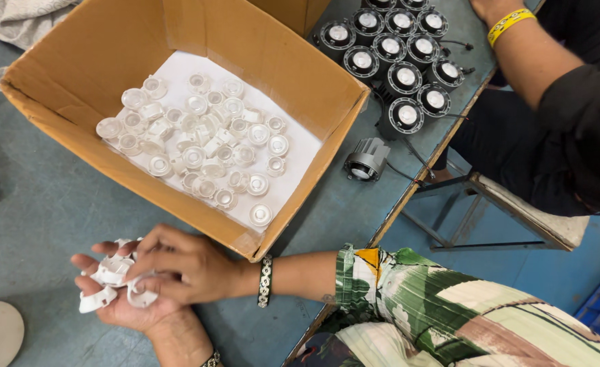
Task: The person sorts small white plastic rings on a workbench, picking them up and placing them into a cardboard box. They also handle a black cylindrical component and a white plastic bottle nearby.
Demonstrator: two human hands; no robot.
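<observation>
Left hand (120,299) cupped under glossy white plastic rings (113,272), right hand (184,265) pinching one, corrugated cardboard box (69,115) beside.

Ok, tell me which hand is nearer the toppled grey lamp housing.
Right. The right hand is lower-left of the lamp housing; the left hand, cupping white parts, lies farther beyond it.

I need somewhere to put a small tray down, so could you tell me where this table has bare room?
Bare tabletop lies left of the cardboard box, above the hands. A narrower strip runs between the box and the table edge, below the lone grey lamp. Crowded: the box's white caps and the black lamps top right.
</observation>
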